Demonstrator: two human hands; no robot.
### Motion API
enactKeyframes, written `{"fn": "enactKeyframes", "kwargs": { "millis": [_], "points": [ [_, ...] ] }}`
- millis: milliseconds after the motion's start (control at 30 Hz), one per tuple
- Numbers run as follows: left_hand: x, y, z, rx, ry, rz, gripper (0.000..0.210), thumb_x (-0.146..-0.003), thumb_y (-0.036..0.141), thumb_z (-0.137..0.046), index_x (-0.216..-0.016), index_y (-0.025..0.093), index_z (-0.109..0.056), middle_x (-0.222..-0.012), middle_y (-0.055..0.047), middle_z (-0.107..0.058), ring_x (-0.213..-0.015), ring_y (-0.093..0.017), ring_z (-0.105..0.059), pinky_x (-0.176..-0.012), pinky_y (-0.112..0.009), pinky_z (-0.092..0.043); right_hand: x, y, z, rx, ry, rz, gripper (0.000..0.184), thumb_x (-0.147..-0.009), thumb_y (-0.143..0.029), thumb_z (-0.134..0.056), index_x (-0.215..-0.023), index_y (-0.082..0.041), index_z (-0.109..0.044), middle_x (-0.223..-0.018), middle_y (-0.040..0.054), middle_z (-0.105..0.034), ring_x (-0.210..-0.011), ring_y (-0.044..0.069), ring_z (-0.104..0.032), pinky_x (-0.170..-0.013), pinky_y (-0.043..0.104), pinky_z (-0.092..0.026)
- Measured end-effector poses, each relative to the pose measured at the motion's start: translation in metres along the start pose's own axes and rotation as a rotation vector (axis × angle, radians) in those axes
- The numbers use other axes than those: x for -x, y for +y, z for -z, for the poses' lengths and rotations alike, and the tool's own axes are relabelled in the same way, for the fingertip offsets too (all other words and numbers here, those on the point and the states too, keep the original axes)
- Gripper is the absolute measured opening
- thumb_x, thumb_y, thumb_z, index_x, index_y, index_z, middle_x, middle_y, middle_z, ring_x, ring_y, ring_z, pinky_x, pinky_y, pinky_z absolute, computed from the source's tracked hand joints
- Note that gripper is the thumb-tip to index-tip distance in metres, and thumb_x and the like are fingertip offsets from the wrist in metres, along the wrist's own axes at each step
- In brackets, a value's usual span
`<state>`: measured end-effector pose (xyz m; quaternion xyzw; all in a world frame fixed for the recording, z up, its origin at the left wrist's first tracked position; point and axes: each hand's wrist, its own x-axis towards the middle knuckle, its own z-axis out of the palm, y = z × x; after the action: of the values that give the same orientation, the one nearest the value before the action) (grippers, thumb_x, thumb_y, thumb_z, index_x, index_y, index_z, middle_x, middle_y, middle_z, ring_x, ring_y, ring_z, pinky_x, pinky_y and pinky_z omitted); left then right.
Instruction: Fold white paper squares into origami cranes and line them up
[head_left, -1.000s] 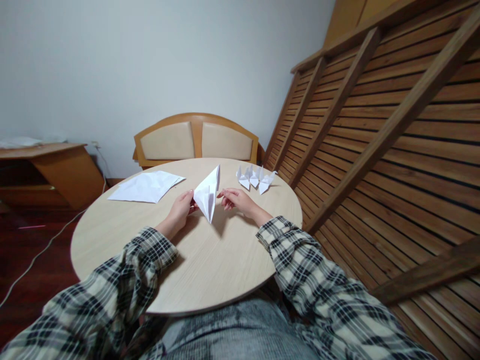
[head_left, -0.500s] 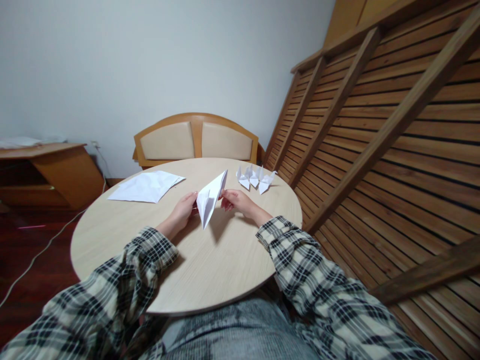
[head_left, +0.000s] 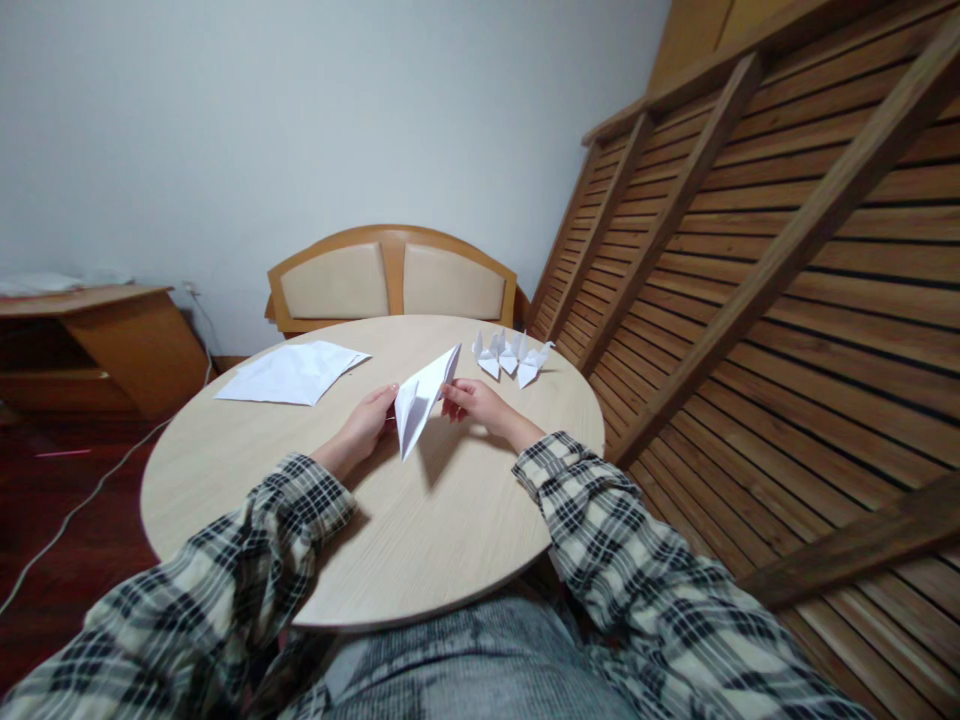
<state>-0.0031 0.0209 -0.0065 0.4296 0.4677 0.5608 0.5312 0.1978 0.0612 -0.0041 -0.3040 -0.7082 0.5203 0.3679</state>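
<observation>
White, sharply creased paper [head_left: 421,392] is pinched by left hand [head_left: 367,420] and right hand [head_left: 476,402]. Pointed birds [head_left: 508,362] stand beyond, right of the grip.

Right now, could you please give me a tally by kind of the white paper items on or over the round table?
Small folded paper birds: 3
Larger folded paper, between left hand and right hand: 1
Flat-lying paper: 1 (I cannot tell whether a single sheet or several layers)
Total: 5
</observation>
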Motion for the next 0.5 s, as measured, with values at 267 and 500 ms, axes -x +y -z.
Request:
{"fn": "enactKeyframes", "kwargs": {
  "millis": [267,500],
  "points": [
    [-0.0077,-0.0069,0.0032,0.038,-0.025,-0.002,0.017,-0.077,0.031,-0.067,-0.079,0.014,-0.065,-0.067,-0.002,-0.063,-0.053,-0.012,-0.052,-0.049,-0.023,-0.04,0.0003,0.0024,0.0012,0.021,-0.001,0.017,0.046,-0.085,-0.061,-0.062,-0.076,-0.016,-0.059,-0.072,0.0042,-0.063,-0.058,0.011,-0.054,-0.059,0.027,-0.045],
    [-0.0086,-0.0078,0.0027,0.071,-0.012,-0.002,0.017,-0.076,0.03,-0.069,-0.079,0.014,-0.067,-0.067,-0.003,-0.064,-0.053,-0.011,-0.053,-0.049,-0.023,-0.04,0.001,-0.0022,0.0005,0.0,0.018,0.056,0.034,-0.087,-0.05,-0.065,-0.09,-0.017,-0.06,-0.073,0.0013,-0.062,-0.057,0.011,-0.054,-0.057,0.025,-0.045]
  ]
}}
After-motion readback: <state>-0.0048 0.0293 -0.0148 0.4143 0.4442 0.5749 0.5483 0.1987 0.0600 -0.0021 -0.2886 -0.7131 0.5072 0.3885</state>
